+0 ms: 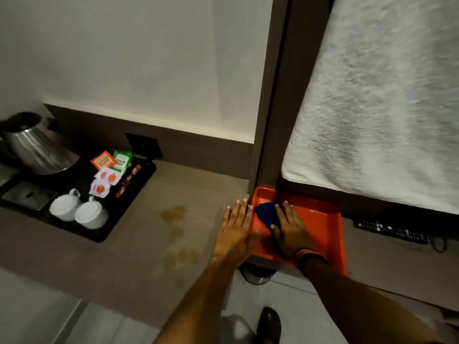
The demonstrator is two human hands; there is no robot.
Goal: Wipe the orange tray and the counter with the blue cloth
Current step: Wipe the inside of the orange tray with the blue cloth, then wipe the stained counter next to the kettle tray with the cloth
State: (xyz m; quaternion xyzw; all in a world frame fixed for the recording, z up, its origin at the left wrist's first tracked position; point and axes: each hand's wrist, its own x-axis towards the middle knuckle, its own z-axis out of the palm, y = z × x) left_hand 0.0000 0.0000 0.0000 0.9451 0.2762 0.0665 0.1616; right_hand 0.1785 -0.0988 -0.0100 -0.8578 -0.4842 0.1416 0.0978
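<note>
1. Blue cloth [266,214] was pressed flat under the right hand [289,229], whose fingers [282,214] were spread over it; nothing was pinched.
2. Coloured bands [306,254] were worn at the right wrist.
3. The cloth lay inside the orange tray [320,227], toward its far left corner.
4. The left hand [236,227] was laid palm down on the table [149,244], fingers extended and close together, its edge touching the tray's left rim.
5. The tray was set on the table, at the foot of a dark vertical panel [270,120].
6. Brownish stains [175,213] were seen on the table surface, left of the left hand, apart from it.
7. Farther left, a black tray [134,194] was placed, carrying a metal kettle [37,147], two white cups [79,209] turned upside down, and assorted sachets [109,170].
8. A remote control [391,230] was lying on the table right of the orange tray.
9. A white towel [377,108] was hung above the remote.
10. A dark shoe [269,324] was visible on the floor below.
</note>
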